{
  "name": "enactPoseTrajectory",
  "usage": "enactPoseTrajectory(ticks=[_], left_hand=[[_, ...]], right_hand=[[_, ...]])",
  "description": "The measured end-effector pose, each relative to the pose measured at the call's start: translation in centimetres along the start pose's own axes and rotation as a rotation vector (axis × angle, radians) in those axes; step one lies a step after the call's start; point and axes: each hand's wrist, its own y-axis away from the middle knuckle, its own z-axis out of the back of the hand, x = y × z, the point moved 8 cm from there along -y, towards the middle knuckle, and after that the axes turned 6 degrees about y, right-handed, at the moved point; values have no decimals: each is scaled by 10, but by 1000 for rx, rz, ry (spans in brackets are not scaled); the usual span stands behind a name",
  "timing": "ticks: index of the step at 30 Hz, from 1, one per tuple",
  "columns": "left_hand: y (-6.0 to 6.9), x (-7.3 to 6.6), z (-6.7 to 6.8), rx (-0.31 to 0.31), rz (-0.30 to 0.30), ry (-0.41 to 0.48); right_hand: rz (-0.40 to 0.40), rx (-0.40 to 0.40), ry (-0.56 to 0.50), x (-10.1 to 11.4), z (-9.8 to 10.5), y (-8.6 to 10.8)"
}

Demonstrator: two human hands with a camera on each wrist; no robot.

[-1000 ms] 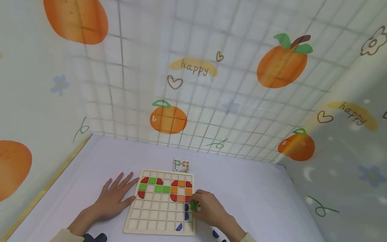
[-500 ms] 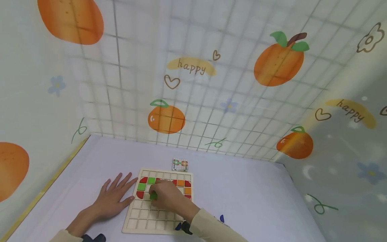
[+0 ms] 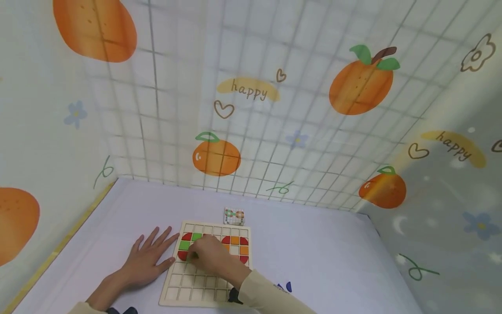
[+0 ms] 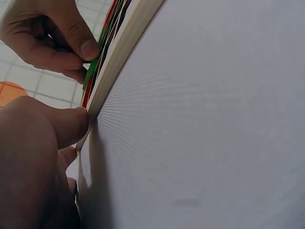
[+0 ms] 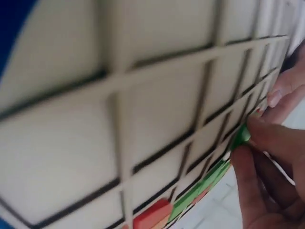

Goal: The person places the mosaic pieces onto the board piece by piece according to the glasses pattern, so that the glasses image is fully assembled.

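Note:
My right hand [image 3: 211,256] is over the left part of a pale wooden grid board [image 3: 188,281]. Its thumb and fingers pinch a green square tile [image 5: 240,137], held at the board's surface beside a red quarter-round tile [image 3: 182,256]. In the head view the hand mostly hides that tile; the right wrist view shows its edge. My left hand [image 3: 145,264] lies on the table with fingers spread, its thumb touching the board's left edge. Other green tiles [image 3: 184,245] and orange tiles [image 3: 235,240] sit in the upper rows.
A small printed pattern card [image 3: 234,216] lies behind the board. Several blue half-round pieces [image 3: 288,286] are on the table to the right, partly hidden by my right sleeve [image 3: 270,294]. A fruit-printed curtain [image 3: 251,144] stands beyond the table.
My right hand has carried the green tile leftward from the board's right edge, then slightly further left to the red tile. The left hand stays where it was.

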Motion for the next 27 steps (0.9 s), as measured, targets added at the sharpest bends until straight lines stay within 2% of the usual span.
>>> enactPoseTrajectory(ticks=[3,5,9,12,17,22,27], left_hand=[[1,-1,1,4,7,-5],[0,-1,2,4,8,-4],[-1,-2,1,-27,-28,14],[0,-3,1,-76,-64,35],[2,1,-2,-106,-90,47],[0,6,-9,-70,-64,21],[0,2,-5,-51,-28,9]], right_hand=[[5,16,16,1,-3,0],[14,44,75,3,-4,-1],[21,115,223,5,-3,-1],[15,144,264,4,-2,-2],[23,157,288,4,-4,-1],[40,126,214,3,-6,0],[13,85,76,-3,-4,6]])
